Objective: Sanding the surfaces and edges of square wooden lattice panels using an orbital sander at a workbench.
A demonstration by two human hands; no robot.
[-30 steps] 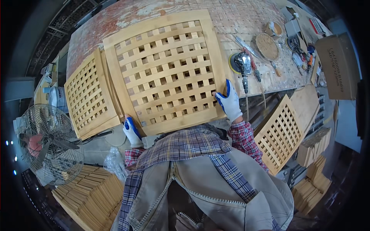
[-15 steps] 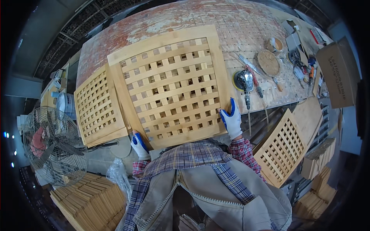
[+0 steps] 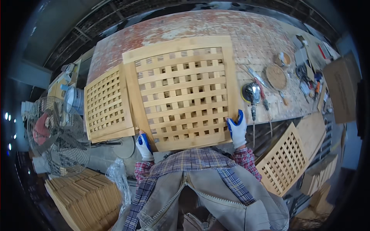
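Observation:
A large pale wooden lattice panel [image 3: 179, 47] with a solid frame lies tilted in front of me, over the near edge of the workbench. Both my hands wear white gloves with blue palms. My left hand [image 3: 144, 147] is closed on the panel's near left corner. On its right edge, close to the near corner, my right hand [image 3: 238, 130] grips with the thumb spread upward. Another lattice panel [image 3: 112, 134] rests just left of the large one, partly tucked against it. Loose squares of the bench show through the lattice openings.
The worn workbench [image 3: 239, 30] carries a disc sander [image 3: 251, 93], a round tub lid [image 3: 276, 76], a brush [image 3: 284, 99] and several tools at the right. A third lattice panel [image 3: 266, 169] leans at my right. A caged fan [image 3: 58, 134] and stacked wooden pieces [image 3: 84, 200] stand left.
The whole view has turned slightly, so bench, panels and tools appear shifted right and mostly lower. Both hands keep their grip on the large panel.

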